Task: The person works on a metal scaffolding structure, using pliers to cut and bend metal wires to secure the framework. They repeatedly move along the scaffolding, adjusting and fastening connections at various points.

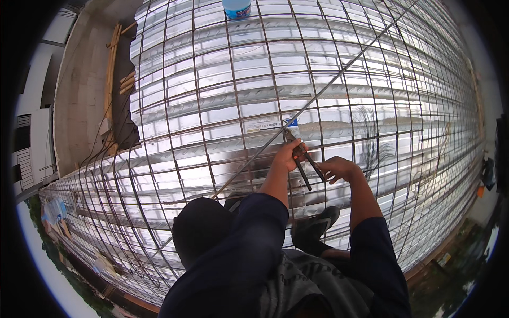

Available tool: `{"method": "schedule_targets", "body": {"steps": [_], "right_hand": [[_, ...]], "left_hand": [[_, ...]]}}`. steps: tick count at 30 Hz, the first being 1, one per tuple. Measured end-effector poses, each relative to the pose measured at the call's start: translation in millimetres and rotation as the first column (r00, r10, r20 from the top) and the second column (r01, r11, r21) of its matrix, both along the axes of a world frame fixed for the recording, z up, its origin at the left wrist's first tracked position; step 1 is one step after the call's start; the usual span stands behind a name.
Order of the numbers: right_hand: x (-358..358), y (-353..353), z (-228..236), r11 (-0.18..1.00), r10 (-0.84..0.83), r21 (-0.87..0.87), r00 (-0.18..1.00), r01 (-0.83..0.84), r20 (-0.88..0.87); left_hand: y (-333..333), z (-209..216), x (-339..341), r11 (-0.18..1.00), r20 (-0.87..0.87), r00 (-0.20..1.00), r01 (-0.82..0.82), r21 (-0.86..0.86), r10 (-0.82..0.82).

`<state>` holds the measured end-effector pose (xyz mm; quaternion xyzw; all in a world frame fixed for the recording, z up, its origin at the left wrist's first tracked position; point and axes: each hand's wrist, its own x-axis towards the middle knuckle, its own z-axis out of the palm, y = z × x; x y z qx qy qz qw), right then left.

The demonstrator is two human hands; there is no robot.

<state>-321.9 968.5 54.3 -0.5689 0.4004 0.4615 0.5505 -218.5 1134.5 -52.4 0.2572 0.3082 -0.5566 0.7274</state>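
My left hand (292,153) is closed around a pair of long-handled pincers (303,175) with dark handles spread apart. Their jaws sit at a crossing of the rebar mesh (272,69), where a diagonal bar (339,74) passes over the grid. Just right of the handle ends is my right hand (339,168), fingers loosely bent and apart; one fingertip is close to a handle, and I cannot tell whether it touches. A bundle of thin dark tie wire (369,140) lies on the mesh to the right. Beneath the mesh is shiny corrugated metal decking (212,100).
My shoe (314,230) stands on the mesh near the hands. A bottle with a blue label (237,9) is at the far edge. At left, an opening beside the decking holds wooden poles (113,79). A pale blue plastic bag (53,211) lies far left.
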Motion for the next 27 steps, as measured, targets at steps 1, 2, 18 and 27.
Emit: {"method": "schedule_targets", "body": {"steps": [1,2,18,27], "right_hand": [[3,-16,17,0.973,0.166,-0.161,0.986,-0.166,-0.014],[-19,-38,2,0.806,0.392,-0.532,0.907,-0.258,0.155],[41,140,17,0.717,0.208,-0.671,0.977,-0.189,-0.054],[34,167,-8,0.675,0.143,-0.737,0.984,-0.019,0.106]], "left_hand": [[-2,1,2,1.0,0.024,1.0,0.001,0.027,-0.002],[-12,3,-1,0.999,0.039,0.999,0.018,0.035,-0.02],[-8,7,10,0.903,-0.015,0.967,0.244,0.352,-0.256],[9,-6,14,0.885,0.084,0.913,0.361,0.294,-0.4]]}}
